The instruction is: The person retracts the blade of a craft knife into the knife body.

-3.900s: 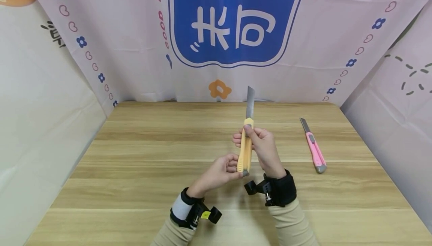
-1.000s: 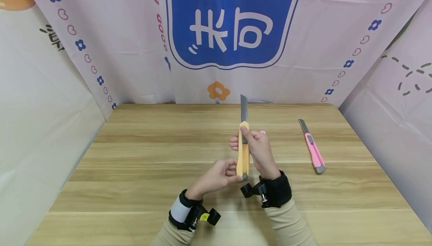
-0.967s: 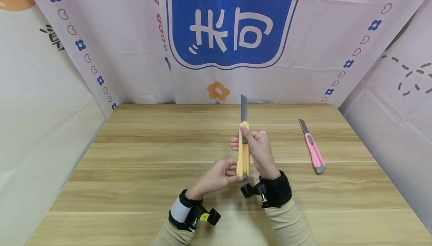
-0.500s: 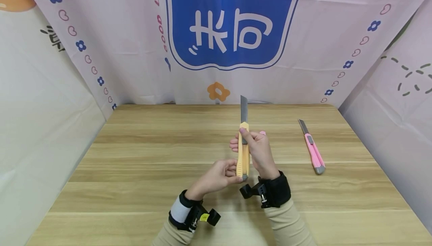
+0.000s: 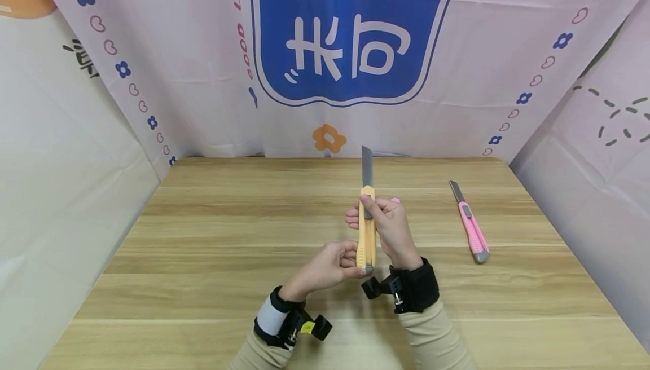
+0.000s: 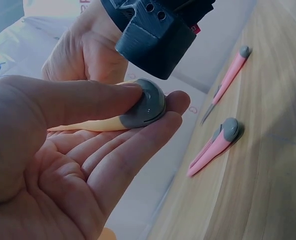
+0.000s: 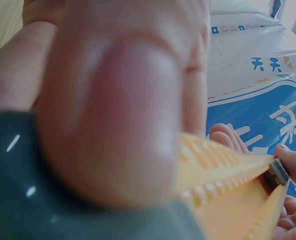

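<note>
A yellow utility knife [image 5: 361, 240] stands above the table, its grey blade [image 5: 367, 167] extended and pointing to the far side. My right hand [image 5: 393, 226] holds the upper part of its handle, with the thumb on the grey slider [image 7: 18, 165] and the fingers behind. My left hand [image 5: 325, 265] pinches the grey tail end [image 6: 145, 105] between thumb and fingers. To the right on the table lies a pink utility knife [image 5: 473, 229] with blade out. A second pink utility knife [image 6: 215, 147] is mostly hidden behind my right hand in the head view; its blade does not show.
The wooden table [image 5: 203, 246] spreads under both hands. A printed cloth [image 5: 203, 76] hangs at its far edge, with more cloth on the left and right sides. Black camera mounts [image 5: 413, 288] sit on both wrists.
Since the oldest frame, the knife and both hands have shifted slightly left and nearer, and a little less blade shows. Over the last second hardly anything has moved.
</note>
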Demonstrator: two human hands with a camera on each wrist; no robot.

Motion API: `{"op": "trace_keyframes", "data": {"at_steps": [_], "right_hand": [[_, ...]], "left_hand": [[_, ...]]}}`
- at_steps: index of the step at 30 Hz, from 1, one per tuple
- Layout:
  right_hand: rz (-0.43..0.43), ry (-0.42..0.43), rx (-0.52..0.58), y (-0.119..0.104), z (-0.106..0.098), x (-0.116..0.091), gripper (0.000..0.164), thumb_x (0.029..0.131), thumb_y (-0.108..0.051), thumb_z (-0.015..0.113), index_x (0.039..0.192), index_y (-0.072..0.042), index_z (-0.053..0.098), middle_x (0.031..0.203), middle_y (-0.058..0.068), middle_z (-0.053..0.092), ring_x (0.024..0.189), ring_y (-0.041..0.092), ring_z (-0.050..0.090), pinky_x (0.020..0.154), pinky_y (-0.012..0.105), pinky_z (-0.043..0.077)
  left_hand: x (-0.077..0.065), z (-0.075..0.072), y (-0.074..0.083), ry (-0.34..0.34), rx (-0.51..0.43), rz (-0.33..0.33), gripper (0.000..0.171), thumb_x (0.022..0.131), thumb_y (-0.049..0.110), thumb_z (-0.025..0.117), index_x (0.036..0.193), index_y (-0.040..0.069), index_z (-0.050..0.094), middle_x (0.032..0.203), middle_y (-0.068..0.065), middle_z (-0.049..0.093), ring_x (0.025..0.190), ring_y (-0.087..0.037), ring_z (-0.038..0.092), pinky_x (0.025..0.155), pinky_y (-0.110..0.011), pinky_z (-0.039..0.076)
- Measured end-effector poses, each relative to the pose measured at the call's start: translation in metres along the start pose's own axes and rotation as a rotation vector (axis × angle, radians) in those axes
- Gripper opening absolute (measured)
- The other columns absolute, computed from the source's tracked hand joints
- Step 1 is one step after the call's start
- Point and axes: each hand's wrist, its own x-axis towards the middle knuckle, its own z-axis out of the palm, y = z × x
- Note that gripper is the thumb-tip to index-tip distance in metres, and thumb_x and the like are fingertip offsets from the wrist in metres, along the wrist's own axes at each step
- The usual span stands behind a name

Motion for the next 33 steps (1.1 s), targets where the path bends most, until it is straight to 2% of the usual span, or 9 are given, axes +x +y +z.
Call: {"op": "trace_keyframes", "data": {"at_steps": [8, 21, 26, 31, 33], "right_hand": [[0.014, -0.021, -0.014, -0.0015, -0.0015, -0.0007, 0.048, 0.098, -0.023, 0.055, 0.104, 0.024, 0.055, 0.075, -0.004, 0.076, 0.073, 0.012, 0.075, 0.075, 0.032, 0.064], [0.109, 0.016, 0.006, -0.0014, -0.0003, 0.0001, 0.051, 0.099, -0.036, 0.052, 0.104, 0.013, 0.061, 0.074, -0.003, 0.076, 0.073, 0.012, 0.075, 0.076, 0.031, 0.064], [0.081, 0.004, 0.001, 0.0030, -0.0011, 0.0009, 0.053, 0.096, -0.042, 0.055, 0.098, 0.010, 0.065, 0.074, -0.003, 0.075, 0.072, 0.012, 0.074, 0.073, 0.031, 0.064], [0.020, 0.002, 0.003, 0.0048, -0.0011, 0.0007, 0.043, 0.096, -0.038, 0.058, 0.090, 0.004, 0.068, 0.072, -0.002, 0.076, 0.070, 0.012, 0.075, 0.069, 0.031, 0.064], [0.011, 0.002, 0.008, 0.0036, -0.0004, 0.0002, 0.042, 0.097, -0.034, 0.056, 0.091, 0.006, 0.067, 0.071, -0.003, 0.075, 0.068, 0.011, 0.074, 0.068, 0.031, 0.064]], "left_hand": [[-0.0004, 0.0003, 0.0009, 0.008, 0.002, -0.006, 0.037, 0.089, -0.003, 0.061, 0.124, -0.013, 0.052, 0.112, -0.031, 0.067, 0.106, -0.038, 0.068, 0.086, -0.020, 0.060], [-0.0010, -0.0009, 0.0031, 0.035, 0.007, -0.030, 0.039, 0.090, -0.003, 0.061, 0.126, -0.013, 0.051, 0.113, -0.031, 0.067, 0.106, -0.037, 0.068, 0.085, -0.020, 0.060], [-0.0012, -0.0014, 0.0032, 0.048, 0.018, -0.031, 0.040, 0.089, -0.003, 0.061, 0.126, -0.013, 0.051, 0.113, -0.031, 0.067, 0.106, -0.038, 0.068, 0.085, -0.020, 0.061], [-0.0016, -0.0018, 0.0029, 0.045, 0.026, -0.030, 0.040, 0.089, -0.003, 0.061, 0.126, -0.013, 0.051, 0.113, -0.031, 0.067, 0.106, -0.038, 0.068, 0.085, -0.021, 0.061], [-0.0016, -0.0019, 0.0025, 0.042, 0.025, -0.027, 0.039, 0.089, -0.003, 0.061, 0.126, -0.013, 0.052, 0.112, -0.031, 0.067, 0.106, -0.038, 0.068, 0.085, -0.021, 0.061]]}}
